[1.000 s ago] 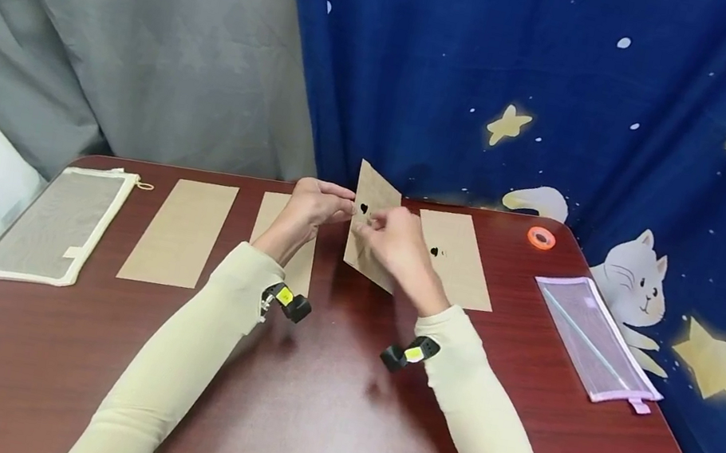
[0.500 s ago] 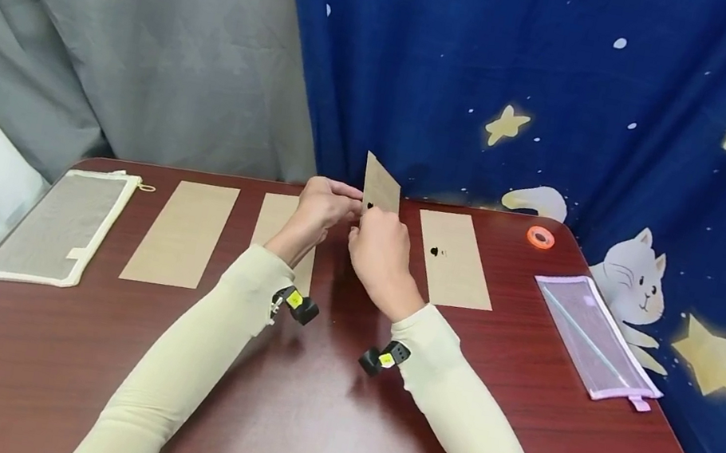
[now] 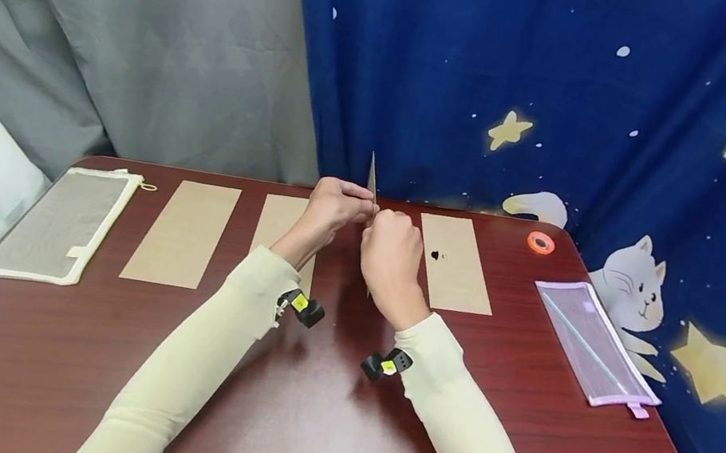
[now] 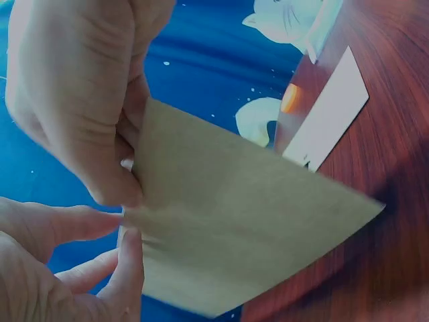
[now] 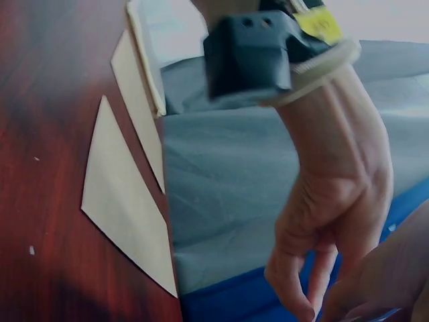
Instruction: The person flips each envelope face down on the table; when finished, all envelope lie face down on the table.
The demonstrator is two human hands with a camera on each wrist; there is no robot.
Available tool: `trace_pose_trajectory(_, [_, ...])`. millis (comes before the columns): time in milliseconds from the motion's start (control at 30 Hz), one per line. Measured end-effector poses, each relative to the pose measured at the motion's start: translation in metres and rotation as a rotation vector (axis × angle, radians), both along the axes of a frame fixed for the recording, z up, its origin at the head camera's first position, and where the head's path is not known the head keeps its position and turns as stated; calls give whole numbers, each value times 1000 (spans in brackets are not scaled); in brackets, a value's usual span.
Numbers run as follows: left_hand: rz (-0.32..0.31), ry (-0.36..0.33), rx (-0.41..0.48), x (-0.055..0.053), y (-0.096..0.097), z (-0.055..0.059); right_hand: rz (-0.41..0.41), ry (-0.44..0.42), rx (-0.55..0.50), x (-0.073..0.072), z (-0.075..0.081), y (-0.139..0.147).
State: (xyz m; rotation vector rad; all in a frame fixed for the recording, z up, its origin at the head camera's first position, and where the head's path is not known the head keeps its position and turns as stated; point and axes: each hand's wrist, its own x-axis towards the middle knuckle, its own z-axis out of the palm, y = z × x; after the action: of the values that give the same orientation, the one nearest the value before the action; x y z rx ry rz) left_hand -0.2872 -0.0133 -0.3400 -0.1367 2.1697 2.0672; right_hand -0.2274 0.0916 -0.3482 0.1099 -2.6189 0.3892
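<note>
A flat brown kraft-paper piece [image 4: 228, 208] is held up over the middle of the table, seen almost edge-on in the head view. I cannot tell whether it is a single sheet or an envelope. My left hand [image 3: 329, 212] pinches its near edge between thumb and fingertips. Just beside it, my right hand [image 3: 393, 252] grips the same edge with curled fingers and covers part of the paper. The left wrist view shows its broad plain face, with both hands at one edge. In the right wrist view the right hand [image 5: 395, 282] is mostly cut off.
Similar brown paper pieces lie flat: one at left [image 3: 181, 233], one partly behind the left forearm [image 3: 280, 213], and one with a small black print [image 3: 456, 265] at right. An orange ring [image 3: 541, 243], a purple mesh pouch [image 3: 593, 344] and a white-edged mesh pouch [image 3: 59, 223] lie farther out.
The held paper has turned from showing its printed face to nearly edge-on in the head view. My right hand has shifted to the paper's edge, close beside the left hand.
</note>
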Motion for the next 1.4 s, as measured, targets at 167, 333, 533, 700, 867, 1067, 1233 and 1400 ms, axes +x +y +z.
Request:
trace_pose_trajectory(167, [20,-11,48,1,-4,-8,-5,26,-92,-4,7,10])
trace_pose_trajectory(333, [36,-131,60,-5,-9,-29,3,35,-180,-6,15,17])
trace_pose_trajectory(533, [-9,-254,146,-9,-10,-49,22,30,-242,-5,21,17])
trace_pose_trajectory(700, [-10,-237,157,-9,-12,-54,22,-3,-287,-3,22,20])
trace_pose_trajectory(867, [16,-197,145,-7,-17,-55,67,-63,-348,-6,24,32])
trace_pose_trajectory(1067, [23,-134,151,-5,-26,-53,139,-267,-466,-14,25,59])
trace_pose_trajectory(1233, [12,-103,170,-6,-35,-53,225,-471,-639,-25,12,82])
trace_pose_trajectory(1400, [-11,-98,139,-7,-41,-56,238,-478,-784,-37,-9,91])
